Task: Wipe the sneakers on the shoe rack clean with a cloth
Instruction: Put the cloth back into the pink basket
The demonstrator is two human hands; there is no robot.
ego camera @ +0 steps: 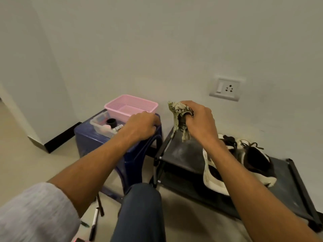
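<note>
The right hand [199,119] is raised above the left end of the shoe rack [181,151], its grip closed tight round a bunched, pale patterned cloth [178,117]. One end of the cloth pokes up past the knuckles and the rest hangs down toward the rack's dark top shelf without touching it. The sneakers [257,163], a black-and-white pair with black laces, lie on that same top shelf toward its right half, partly hidden behind the right forearm. The nearer one is tipped so that its pale sole faces left. The left hand [141,124] rests on the top of a blue plastic stool [90,137] that stands just beside the rack, with its fingers bent down near the stool's far right edge. Whether that grip holds anything cannot be told from this angle. On the stool, a pink basket [131,105] sits at the back against the wall, and a clear plastic tray [97,124] of small items lies in front of it, touching the left wrist. A white wall socket [225,88] is set in the wall above the rack. A knee in dark trousers [141,206] fills the bottom centre, a grey sleeve [35,212] covers the upper left arm, and a pen [94,222] lies on the floor by the stool's legs.
</note>
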